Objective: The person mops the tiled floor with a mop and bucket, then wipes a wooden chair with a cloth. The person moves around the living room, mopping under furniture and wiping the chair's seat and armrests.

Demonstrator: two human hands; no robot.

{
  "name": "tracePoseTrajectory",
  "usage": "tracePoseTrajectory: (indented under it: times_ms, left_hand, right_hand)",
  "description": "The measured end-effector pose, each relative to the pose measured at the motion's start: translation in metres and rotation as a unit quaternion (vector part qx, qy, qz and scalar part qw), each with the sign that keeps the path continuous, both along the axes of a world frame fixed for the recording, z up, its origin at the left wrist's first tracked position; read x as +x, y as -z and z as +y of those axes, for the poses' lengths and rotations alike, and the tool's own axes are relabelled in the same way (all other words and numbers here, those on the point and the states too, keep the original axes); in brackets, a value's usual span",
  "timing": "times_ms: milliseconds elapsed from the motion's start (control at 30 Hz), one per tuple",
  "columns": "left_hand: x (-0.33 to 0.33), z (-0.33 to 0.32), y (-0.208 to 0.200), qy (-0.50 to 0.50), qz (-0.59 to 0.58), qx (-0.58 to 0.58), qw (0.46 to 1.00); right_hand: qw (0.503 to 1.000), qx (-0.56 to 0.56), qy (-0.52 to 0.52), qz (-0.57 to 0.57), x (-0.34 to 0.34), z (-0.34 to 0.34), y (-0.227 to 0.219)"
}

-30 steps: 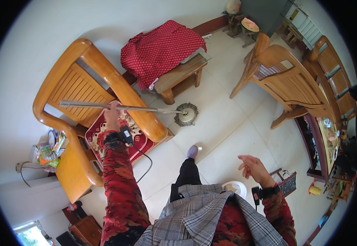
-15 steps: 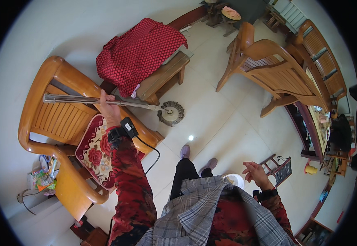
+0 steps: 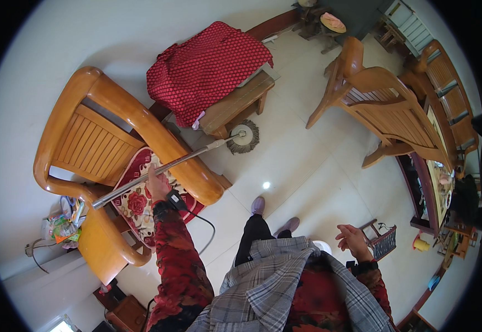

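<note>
My left hand (image 3: 157, 184) is closed round the metal pole of a mop (image 3: 191, 158). The pole slants from over the armchair at the left up to a round, grey-fringed mop head (image 3: 243, 138). That head rests on the tiled floor beside the low wooden bench (image 3: 232, 105). Under my left arm lies a red and cream floral cushion (image 3: 137, 203) on the wooden armchair (image 3: 94, 141). My right hand (image 3: 351, 239) hangs at my right side with fingers loosely bent and apart, holding nothing. Below it a small dark stool (image 3: 382, 242) stands on the floor.
A red patterned cloth (image 3: 208, 69) covers something on the bench. Across the floor at the right stand a wooden chair (image 3: 390, 113) and a low table (image 3: 432, 182). A yellow container (image 3: 420, 243) sits near the right wall. Packages (image 3: 63, 227) lie beside the armchair.
My left hand has moved lower and nearer, tilting the pole so its top end drops toward me. The mop head has shifted slightly toward the bench. The whole view has turned a little.
</note>
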State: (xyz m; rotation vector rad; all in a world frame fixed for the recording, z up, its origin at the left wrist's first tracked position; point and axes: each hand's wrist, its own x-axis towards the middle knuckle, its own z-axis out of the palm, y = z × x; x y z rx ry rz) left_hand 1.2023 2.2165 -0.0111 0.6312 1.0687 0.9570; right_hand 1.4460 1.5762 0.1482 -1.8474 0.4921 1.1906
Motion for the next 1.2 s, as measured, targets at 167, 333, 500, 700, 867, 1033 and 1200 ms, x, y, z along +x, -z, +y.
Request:
tracePoseTrajectory:
  times_ms: [167, 333, 500, 700, 867, 1033, 1200]
  left_hand:
    - [0.002, 0.003, 0.018, 0.01, -0.022, -0.075, 0.997]
    - [0.008, 0.006, 0.012, 0.033, 0.1, -0.115, 0.988]
    - [0.022, 0.044, 0.014, 0.03, 0.076, -0.105, 0.991]
    - [0.034, 0.081, 0.025, 0.004, 0.077, -0.134, 0.988]
    - [0.037, 0.084, 0.031, 0.004, 0.107, -0.118, 0.987]
    - [0.045, 0.097, 0.053, -0.014, 0.162, -0.096, 0.982]
    - [0.029, 0.122, 0.079, 0.083, 0.087, -0.153, 0.981]
  right_hand:
    - [1.0, -0.001, -0.002, -0.001, 0.007, 0.002, 0.003]
    - [1.0, 0.005, 0.003, -0.001, 0.013, 0.002, 0.003]
    - [1.0, -0.003, 0.005, 0.002, 0.006, -0.001, 0.003]
    - [1.0, -0.018, -0.001, -0.004, -0.002, -0.008, -0.003]
    - [0.999, -0.035, 0.007, 0.002, -0.005, -0.019, -0.003]
    - [0.999, -0.038, -0.002, 0.006, -0.009, -0.027, 0.003]
    - [0.998, -0.057, -0.001, -0.007, -0.005, -0.032, 0.0]
